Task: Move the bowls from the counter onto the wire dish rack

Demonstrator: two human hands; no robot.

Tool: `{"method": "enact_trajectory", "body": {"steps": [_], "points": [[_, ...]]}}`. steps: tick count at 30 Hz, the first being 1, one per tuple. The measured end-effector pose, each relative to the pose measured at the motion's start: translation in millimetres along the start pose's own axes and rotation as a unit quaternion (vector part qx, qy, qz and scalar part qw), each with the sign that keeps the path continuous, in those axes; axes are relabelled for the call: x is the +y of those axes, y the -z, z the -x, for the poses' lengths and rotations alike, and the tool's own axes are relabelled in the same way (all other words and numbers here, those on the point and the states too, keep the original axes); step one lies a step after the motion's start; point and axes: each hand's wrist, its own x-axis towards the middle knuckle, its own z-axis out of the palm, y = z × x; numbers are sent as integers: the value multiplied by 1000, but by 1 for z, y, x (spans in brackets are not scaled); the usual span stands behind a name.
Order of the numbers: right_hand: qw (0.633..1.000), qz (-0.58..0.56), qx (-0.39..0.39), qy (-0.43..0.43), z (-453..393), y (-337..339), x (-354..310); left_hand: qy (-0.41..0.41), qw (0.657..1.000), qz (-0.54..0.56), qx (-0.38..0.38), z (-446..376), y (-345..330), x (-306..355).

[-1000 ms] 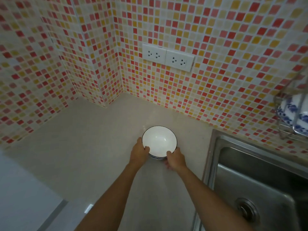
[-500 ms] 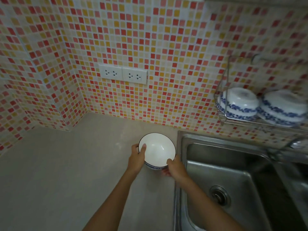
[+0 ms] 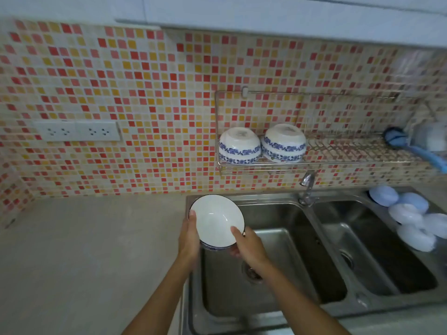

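Bowl [image 3: 216, 220] sat clasped between both hands, left hand [image 3: 189, 240] and right hand [image 3: 246, 245] with fingers closed on its rim, above the sink's [image 3: 278, 274] left edge. The wire dish rack [image 3: 338, 151] lay up and to the right, its free space right of two upturned bowls [image 3: 262, 145].

Left arm: bare, reaching up from 6 o'clock toward centre frame.
Left hand [image 3: 189, 238]: fingers curled round the bowl [image 3: 215, 220] at its 9 o'clock side, thumb lying over the rim.
Right arm: bare, entering from 5 o'clock, angled toward 11 o'clock.
Right hand [image 3: 249, 246]: cupping the bowl from below at its 5 o'clock side, thumb inside the rim.
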Motion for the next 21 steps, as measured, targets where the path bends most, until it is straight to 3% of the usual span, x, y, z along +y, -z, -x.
{"method": "enact_trajectory", "body": {"steps": [6, 9, 12, 16, 21], "points": [[979, 91, 106, 151, -5, 86, -26, -61, 996, 63, -3, 29, -59, 31], [943, 102, 177, 264, -19, 123, -49, -91, 993, 78, 6, 36, -80, 53], [909, 157, 208, 324, -40, 152, -69, -132, 989, 70, -3, 36, -94, 74], [864, 289, 204, 359, -72, 180, -89, -153, 985, 78, -19, 32, -107, 97], [840, 423, 155, 301, -114, 192, -80, -194, 979, 46, 35, 31, -121, 127]]}}
